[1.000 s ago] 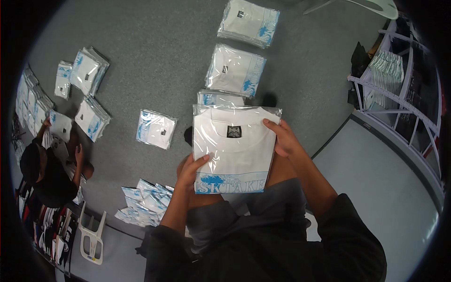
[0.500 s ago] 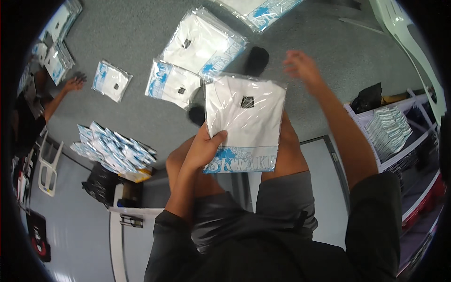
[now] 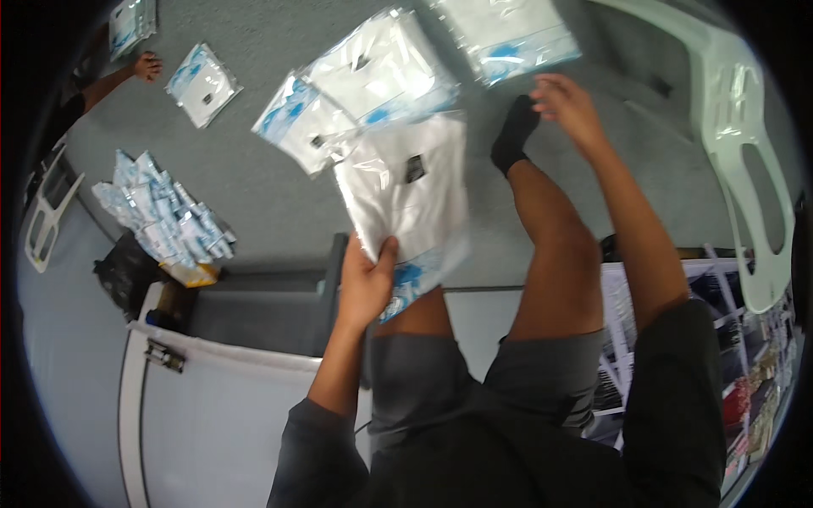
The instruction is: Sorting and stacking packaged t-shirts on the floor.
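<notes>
My left hand [image 3: 368, 279] grips a folded white T-shirt in a clear plastic bag [image 3: 423, 195] by its lower left edge, thumb on top. A dark square label and a blue printed band show through the bag, which hangs tilted over my lap. My right hand [image 3: 566, 106] is in the air near my socked foot, fingers apart and nothing in them. Just beyond the held shirt lie a stack of bagged shirts [image 3: 389, 68] and a smaller bagged shirt [image 3: 303, 118] overlapping it. Another bagged shirt pile [image 3: 512, 42] lies farther right.
On the floor at left are a lone bagged shirt [image 3: 203, 86] and a heap of bagged shirts [image 3: 161, 207] beside a black bag [image 3: 127, 275]. Another person's hand [image 3: 147, 66] shows at far left. A pale green plastic chair [image 3: 732, 127] and a lilac rack [image 3: 622, 330] stand at right.
The view has shifted and my legs have parted, with one foot farther right. The held shirt has tilted, still in my left hand. My right hand has moved toward the far right pile.
</notes>
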`<move>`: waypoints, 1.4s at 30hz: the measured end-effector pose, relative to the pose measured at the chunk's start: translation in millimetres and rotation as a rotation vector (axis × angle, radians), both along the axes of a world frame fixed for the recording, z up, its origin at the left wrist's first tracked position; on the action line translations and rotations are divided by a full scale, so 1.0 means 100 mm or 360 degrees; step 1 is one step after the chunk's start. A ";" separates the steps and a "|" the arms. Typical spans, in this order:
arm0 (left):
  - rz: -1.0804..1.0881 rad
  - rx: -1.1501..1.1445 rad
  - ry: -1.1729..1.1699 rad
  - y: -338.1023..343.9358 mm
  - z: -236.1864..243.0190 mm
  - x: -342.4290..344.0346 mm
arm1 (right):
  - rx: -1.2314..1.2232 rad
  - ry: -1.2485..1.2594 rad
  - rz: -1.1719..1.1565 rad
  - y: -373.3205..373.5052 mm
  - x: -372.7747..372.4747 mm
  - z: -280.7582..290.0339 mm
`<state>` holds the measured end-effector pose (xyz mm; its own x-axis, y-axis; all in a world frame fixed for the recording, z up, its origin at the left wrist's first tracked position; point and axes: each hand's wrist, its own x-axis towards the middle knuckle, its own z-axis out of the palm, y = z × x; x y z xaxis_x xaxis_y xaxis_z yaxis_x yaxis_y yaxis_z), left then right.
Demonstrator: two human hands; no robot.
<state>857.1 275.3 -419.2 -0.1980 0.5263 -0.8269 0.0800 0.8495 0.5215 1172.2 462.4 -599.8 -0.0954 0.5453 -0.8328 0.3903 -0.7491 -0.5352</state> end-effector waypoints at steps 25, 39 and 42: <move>-0.0686 0.0082 -0.0448 1.17 -1.28 2.57 | 0.1532 -0.0456 0.1310 1.45 -0.38 -1.14; -0.0561 0.0003 -0.0530 1.11 -1.30 2.59 | 0.1248 -0.0621 0.1590 1.58 -0.67 -1.05; -0.0525 0.0020 -0.0539 1.08 -1.31 2.60 | 0.1259 -0.0610 0.1602 1.53 -0.67 -1.07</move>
